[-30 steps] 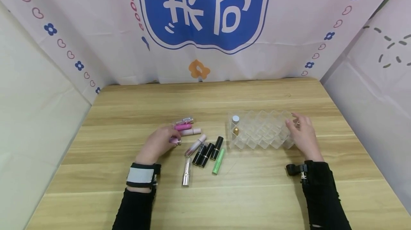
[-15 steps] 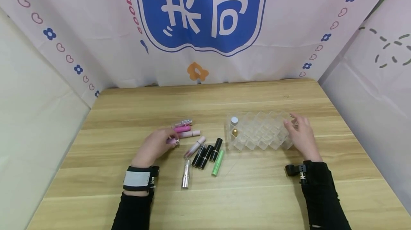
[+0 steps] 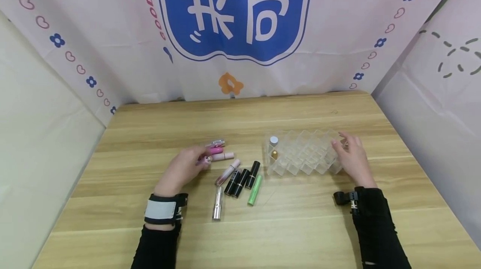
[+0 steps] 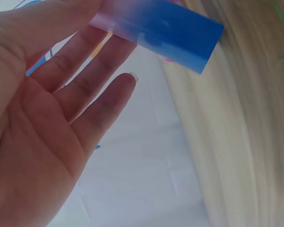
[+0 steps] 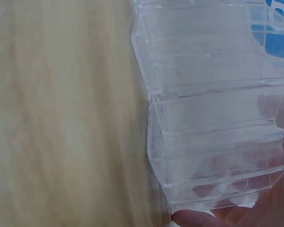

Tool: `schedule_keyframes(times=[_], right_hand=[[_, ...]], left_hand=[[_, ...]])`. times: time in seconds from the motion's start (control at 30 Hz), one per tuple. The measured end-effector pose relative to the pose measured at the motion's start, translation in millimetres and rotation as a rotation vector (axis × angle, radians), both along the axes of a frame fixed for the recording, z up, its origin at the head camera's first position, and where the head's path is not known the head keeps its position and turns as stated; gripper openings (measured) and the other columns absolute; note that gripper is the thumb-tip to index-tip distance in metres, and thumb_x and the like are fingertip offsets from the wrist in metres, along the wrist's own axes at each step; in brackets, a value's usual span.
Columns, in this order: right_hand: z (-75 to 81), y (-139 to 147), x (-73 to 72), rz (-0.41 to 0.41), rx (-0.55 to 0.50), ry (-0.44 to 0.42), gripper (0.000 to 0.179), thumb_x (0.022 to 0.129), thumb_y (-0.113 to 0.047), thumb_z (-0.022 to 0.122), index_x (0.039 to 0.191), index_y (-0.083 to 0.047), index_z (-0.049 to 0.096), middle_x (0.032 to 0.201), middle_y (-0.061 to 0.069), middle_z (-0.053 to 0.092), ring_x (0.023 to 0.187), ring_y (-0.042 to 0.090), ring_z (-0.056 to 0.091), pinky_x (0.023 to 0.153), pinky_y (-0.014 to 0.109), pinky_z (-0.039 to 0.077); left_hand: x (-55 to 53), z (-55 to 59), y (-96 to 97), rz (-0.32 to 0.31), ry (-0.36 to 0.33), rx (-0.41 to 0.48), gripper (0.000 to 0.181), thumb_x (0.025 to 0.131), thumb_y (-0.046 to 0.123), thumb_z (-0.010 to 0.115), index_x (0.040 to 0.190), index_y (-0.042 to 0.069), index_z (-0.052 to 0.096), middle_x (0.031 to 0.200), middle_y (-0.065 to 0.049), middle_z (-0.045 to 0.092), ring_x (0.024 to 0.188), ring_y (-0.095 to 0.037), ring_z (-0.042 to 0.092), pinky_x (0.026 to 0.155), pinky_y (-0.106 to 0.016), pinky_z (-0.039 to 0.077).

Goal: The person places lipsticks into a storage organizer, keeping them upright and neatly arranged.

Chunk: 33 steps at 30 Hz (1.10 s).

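Note:
My left hand [image 3: 183,166] pinches a small lipstick tube [image 3: 204,160] with a shiny end, at the left of a loose group. In the left wrist view the held tube [image 4: 173,33] shades from pink to blue, between thumb and fingers. Beside it lie a bright pink tube [image 3: 216,150], a pale pink tube [image 3: 224,156] and a clear one [image 3: 217,143]. My right hand [image 3: 355,158] holds the right end of a clear lipstick organizer [image 3: 306,154] with diamond-shaped slots. Through its clear wall, fingers show in the right wrist view.
Nearer me lie a pink-white lip gloss tube [image 3: 227,172], black lipsticks [image 3: 240,183], a green tube [image 3: 254,190] and a silver lipstick [image 3: 217,204]. A white-capped tube [image 3: 274,140] and a gold-topped one [image 3: 274,154] stand in the organizer's left end. Cloth walls enclose the table [image 3: 300,231].
My left hand has raised the pinched tube slightly and turned its shiny end. The camera view has shifted a little. My right hand stays at the organizer's end.

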State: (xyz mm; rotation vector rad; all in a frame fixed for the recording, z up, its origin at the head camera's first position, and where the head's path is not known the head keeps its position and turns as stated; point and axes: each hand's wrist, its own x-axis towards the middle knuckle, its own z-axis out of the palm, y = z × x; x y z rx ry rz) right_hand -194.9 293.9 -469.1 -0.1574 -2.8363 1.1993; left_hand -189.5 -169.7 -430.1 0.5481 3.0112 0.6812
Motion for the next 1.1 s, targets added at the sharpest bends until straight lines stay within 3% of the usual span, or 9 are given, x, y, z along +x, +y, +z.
schedule_keyframes(times=[0.3, 0.53, 0.87, 1.1], right_hand=[[1.3, -0.1, -1.1, -0.005, -0.005, -0.003, 0.069, 0.103, -0.049, 0.037, 0.152, -0.002, 0.027, 0.135, 0.031, 0.039, 0.122, 0.050, 0.045, 0.097, 0.063, 0.044], [1.3, -0.3, -1.3, -0.013, -0.008, -0.006, 0.069, 0.103, -0.049, 0.037, 0.152, -0.002, 0.027, 0.134, 0.030, 0.040, 0.122, 0.050, 0.045, 0.098, 0.063, 0.044], [2.3, -1.2, -1.4, -0.013, 0.000, -0.003, 0.068, 0.103, -0.048, 0.038, 0.152, -0.001, 0.028, 0.133, 0.030, 0.040, 0.122, 0.050, 0.046, 0.098, 0.063, 0.044], [1.1, 0.3, -1.3, -0.009, 0.002, 0.003, 0.068, 0.103, -0.048, 0.038, 0.152, -0.001, 0.028, 0.133, 0.030, 0.040, 0.121, 0.050, 0.046, 0.098, 0.063, 0.044]], left_hand=[[-2.8, 8.1, 4.9, -0.035, 0.063, 0.014, 0.035, 0.083, 0.005, 0.076, 0.116, 0.005, 0.067, 0.112, -0.013, 0.070, 0.097, -0.025, 0.068, 0.084, -0.042, 0.059], [-6.1, 17.9, 12.2, -0.032, 0.064, 0.017, 0.031, 0.085, 0.010, 0.075, 0.115, 0.005, 0.067, 0.105, -0.010, 0.070, 0.088, -0.021, 0.066, 0.076, -0.036, 0.059], [-9.1, 30.0, 27.8, -0.042, 0.080, 0.009, 0.029, 0.085, 0.009, 0.074, 0.113, 0.006, 0.068, 0.105, -0.008, 0.070, 0.092, -0.021, 0.068, 0.081, -0.036, 0.060], [-9.6, 36.6, 39.6, -0.083, 0.104, 0.020, 0.020, 0.086, 0.012, 0.075, 0.104, 0.009, 0.068, 0.097, -0.006, 0.070, 0.085, -0.016, 0.067, 0.074, -0.030, 0.060]])
